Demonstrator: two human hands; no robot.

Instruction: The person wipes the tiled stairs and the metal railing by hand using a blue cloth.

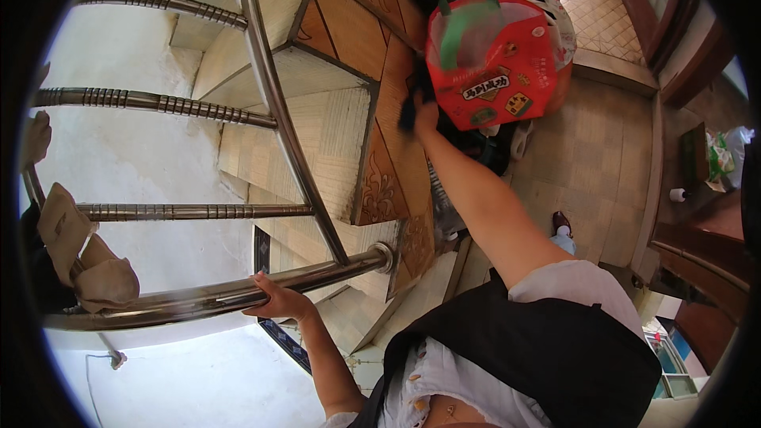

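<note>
My left hand [279, 300] grips a thick stainless steel post [202, 294] of the stair railing, with the thumb over its top. My right arm reaches forward to the side of the staircase. There my right hand [424, 114] presses a dark cloth [408, 114] against the brown patterned tile facing [397, 157] along the step ends. The cloth is blurred and partly hidden by the hand. Just right of it is a red shopping bag [490, 71] with green handles, bearing printed writing; its lower side is close to my fingers.
Pale tiled steps [297, 148] rise beside the steel railing bars [178, 106]. Bags and dark items [487, 148] crowd the foot of the facing. Cloth items [107, 279] hang on the railing at far left. A doorway sill [615, 74] and brown wooden furniture [701, 261] stand right.
</note>
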